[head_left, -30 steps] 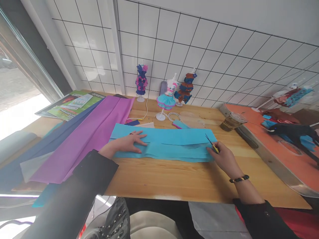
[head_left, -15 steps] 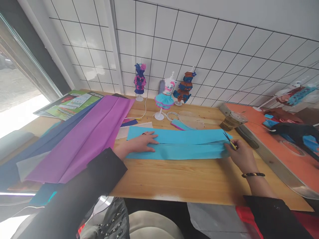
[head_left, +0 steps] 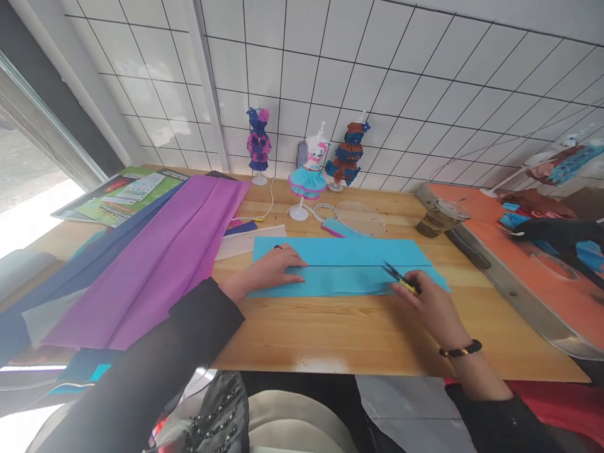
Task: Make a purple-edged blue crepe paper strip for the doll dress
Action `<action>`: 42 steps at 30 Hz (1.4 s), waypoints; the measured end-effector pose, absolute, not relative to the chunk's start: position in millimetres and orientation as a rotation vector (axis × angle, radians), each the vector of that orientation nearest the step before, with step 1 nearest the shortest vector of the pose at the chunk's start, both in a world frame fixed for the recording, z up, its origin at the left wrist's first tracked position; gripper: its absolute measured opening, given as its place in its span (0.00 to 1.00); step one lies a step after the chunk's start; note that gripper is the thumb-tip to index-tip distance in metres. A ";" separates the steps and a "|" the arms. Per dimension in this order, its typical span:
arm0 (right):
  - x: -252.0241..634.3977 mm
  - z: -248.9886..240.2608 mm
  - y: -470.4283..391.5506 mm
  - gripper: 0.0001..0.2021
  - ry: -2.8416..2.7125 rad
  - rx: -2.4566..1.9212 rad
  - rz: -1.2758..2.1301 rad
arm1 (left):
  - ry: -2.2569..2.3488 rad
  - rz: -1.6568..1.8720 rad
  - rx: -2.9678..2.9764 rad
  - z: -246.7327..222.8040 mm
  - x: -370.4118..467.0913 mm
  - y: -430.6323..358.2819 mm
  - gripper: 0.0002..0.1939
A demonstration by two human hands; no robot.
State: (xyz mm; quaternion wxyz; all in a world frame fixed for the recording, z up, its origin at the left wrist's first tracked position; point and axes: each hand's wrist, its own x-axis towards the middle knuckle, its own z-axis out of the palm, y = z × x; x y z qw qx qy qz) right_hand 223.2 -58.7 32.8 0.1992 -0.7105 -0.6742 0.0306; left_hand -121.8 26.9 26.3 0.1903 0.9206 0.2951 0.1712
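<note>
A long light-blue sheet [head_left: 349,251], thin like paper or cloth, lies across the table with a lengthwise line or fold along its middle. On its left end my left hand [head_left: 274,270] rests palm down, fingers spread. My right hand [head_left: 427,299] holds small scissors [head_left: 400,277] with yellow on the handles, their dark blades pointing up and left over the sheet's right part. Whether the right fingers also touch the sheet I cannot tell.
Purple sheets [head_left: 155,258] cover the table's left side. Three small dressed mannequins, one in a blue skirt [head_left: 307,182], stand by the tiled wall. A plastic cup [head_left: 441,218] is at the right, near an orange surface [head_left: 533,264] with a grey rim.
My right hand has moved left with the scissors, away from the sheet's right end. That end now lies flatter, and the sheet's two halves sit closer together. My left hand stays on the sheet.
</note>
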 end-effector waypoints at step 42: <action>125.2 20.3 -63.6 0.19 -2.583 -1.567 -0.004 | 0.800 0.376 2.652 17.9 -132.8 24.8 0.20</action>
